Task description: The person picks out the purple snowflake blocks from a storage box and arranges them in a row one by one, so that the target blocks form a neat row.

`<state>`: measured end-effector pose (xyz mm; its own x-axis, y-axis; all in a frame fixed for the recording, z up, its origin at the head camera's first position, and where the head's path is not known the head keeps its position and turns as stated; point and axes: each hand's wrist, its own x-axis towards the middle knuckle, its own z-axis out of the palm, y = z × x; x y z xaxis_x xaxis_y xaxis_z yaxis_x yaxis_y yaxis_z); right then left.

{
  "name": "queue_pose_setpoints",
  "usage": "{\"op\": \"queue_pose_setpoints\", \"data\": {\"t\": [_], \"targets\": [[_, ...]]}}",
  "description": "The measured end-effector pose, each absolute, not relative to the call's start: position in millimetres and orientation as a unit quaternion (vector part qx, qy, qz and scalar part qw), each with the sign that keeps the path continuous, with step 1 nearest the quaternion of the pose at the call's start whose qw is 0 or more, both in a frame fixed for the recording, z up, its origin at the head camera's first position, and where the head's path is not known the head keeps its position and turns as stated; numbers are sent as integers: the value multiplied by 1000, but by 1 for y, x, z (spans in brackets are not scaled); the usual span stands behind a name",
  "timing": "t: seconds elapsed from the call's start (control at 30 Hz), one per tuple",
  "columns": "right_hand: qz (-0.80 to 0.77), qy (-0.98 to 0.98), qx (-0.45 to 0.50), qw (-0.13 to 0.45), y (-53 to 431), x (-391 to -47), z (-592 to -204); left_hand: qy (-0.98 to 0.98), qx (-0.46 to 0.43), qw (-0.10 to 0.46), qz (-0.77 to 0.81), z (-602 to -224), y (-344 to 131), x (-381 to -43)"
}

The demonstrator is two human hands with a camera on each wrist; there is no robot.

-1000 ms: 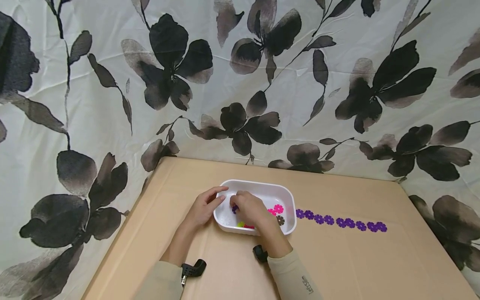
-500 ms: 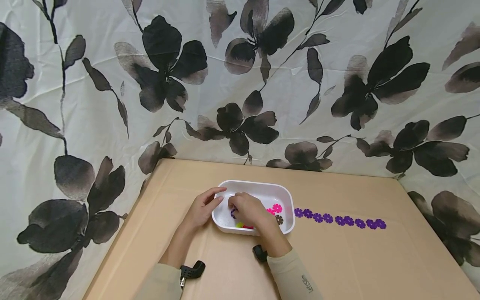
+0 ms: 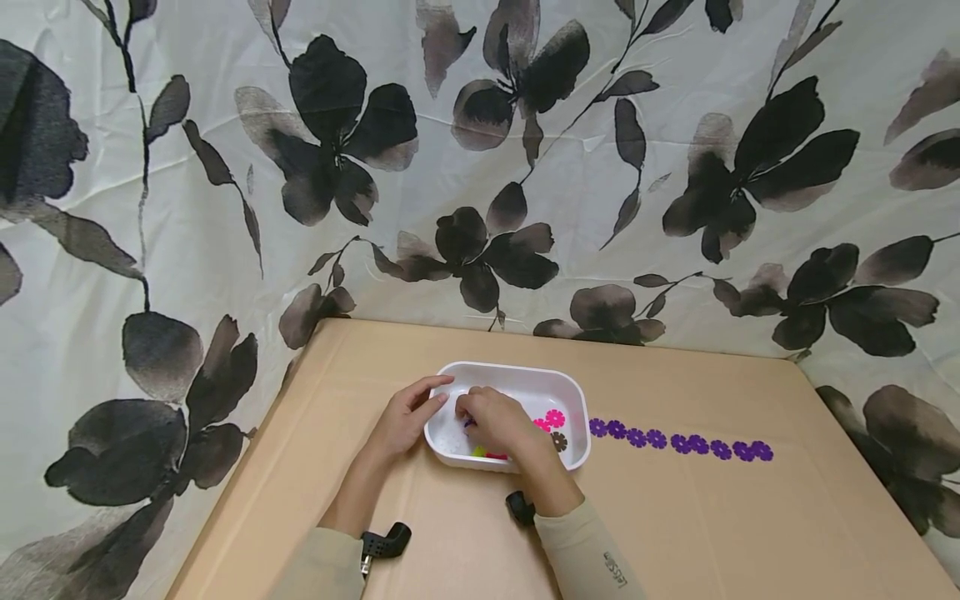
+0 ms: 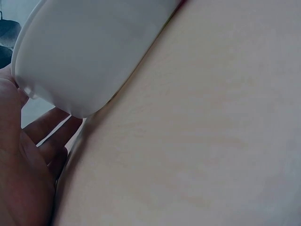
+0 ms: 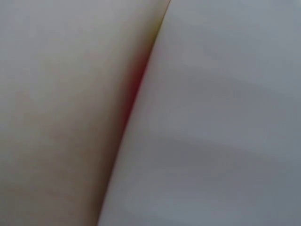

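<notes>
A white plastic tray (image 3: 551, 382) lies on the tan board, with small flower-shaped pieces inside. At its left end, my left hand (image 3: 402, 421) holds the rim, the thumb and index finger spread along it. In the left wrist view this hand (image 4: 26, 160) has its fingers against the tray's outer wall (image 4: 94, 52). My right hand (image 3: 498, 421) reaches into the tray with curled fingers, pinching a purple flower piece (image 3: 469, 423) that is mostly hidden behind them. Pink flower pieces (image 3: 555, 417), a brown one (image 3: 558, 441) and yellow-green bits (image 3: 478, 451) lie around it.
A row of several purple flower pieces (image 3: 656, 438) runs rightward from the tray across the tan board (image 3: 675, 533). Behind the board hangs a white cloth (image 3: 420, 292) with dark printed flowers. The right wrist view shows the tray's wall (image 5: 211, 113) up close, blurred.
My right fingers shift slightly over the purple piece, which shows less than before. The left hand and the tray stay in place; the head view drifts a little.
</notes>
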<state>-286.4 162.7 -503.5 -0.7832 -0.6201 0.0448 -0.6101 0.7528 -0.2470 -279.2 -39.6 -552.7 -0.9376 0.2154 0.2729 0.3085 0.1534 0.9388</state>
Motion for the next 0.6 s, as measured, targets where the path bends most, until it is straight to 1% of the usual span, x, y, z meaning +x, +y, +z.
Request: {"op": "queue_pose_setpoints", "data": {"t": [0.23, 0.6], "targets": [[-134, 933, -334, 10, 162, -286, -503, -759, -168, 37, -628, -551, -40, -279], [-136, 935, -328, 25, 162, -287, -501, -761, -164, 33, -626, -552, -40, -280]]}}
